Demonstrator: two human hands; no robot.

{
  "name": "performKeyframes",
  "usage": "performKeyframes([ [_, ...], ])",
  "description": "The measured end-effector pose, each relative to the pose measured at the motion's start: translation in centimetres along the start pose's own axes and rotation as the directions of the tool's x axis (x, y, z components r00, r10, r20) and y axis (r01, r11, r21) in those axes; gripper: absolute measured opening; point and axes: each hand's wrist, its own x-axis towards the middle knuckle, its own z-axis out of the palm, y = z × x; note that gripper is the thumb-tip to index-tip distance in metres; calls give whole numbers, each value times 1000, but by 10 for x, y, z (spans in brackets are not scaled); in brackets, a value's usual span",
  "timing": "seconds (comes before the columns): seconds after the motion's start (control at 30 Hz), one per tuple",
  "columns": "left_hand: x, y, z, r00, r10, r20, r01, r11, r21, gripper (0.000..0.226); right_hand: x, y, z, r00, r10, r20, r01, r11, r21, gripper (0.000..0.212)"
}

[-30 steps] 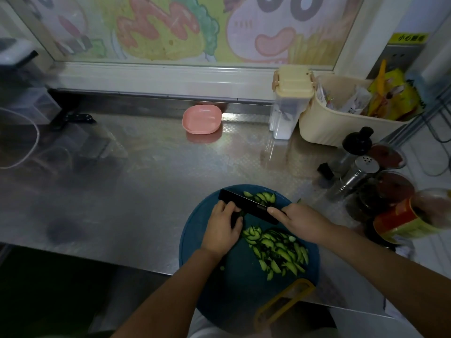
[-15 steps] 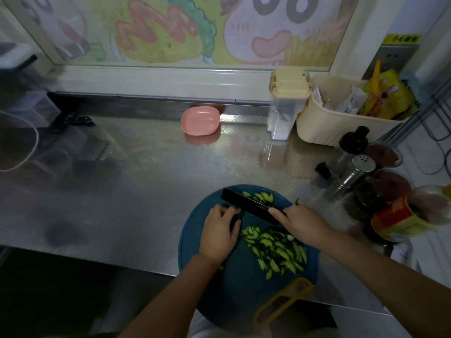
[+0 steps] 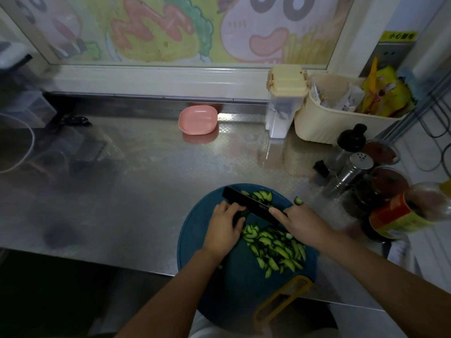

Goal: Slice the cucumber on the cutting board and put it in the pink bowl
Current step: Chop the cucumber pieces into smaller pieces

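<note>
Slicing now: left hand (image 3: 223, 228) clamps the cucumber stub (image 3: 240, 215), right hand (image 3: 301, 223) grips the knife (image 3: 244, 200); next cut needs tucked fingers.

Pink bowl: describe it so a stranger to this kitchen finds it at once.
Follow the steel counter to its back edge, under the cartoon painting. The pink bowl sits there, left of the cream-lidded clear container. Nothing else nearby is pink.

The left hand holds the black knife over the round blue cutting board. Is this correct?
Not quite: the head view shows the right hand holding the black knife over the round blue cutting board; the left hand holds the dark green cucumber piece.
</note>
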Motion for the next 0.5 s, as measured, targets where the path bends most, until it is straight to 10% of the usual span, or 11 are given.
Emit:
performKeyframes([
  [0.5,-1,2,-1,1000,-3,-2,3,1000,-17,22,-4,11,-9,1000,2,-24,-2,1000,-3,60],
])
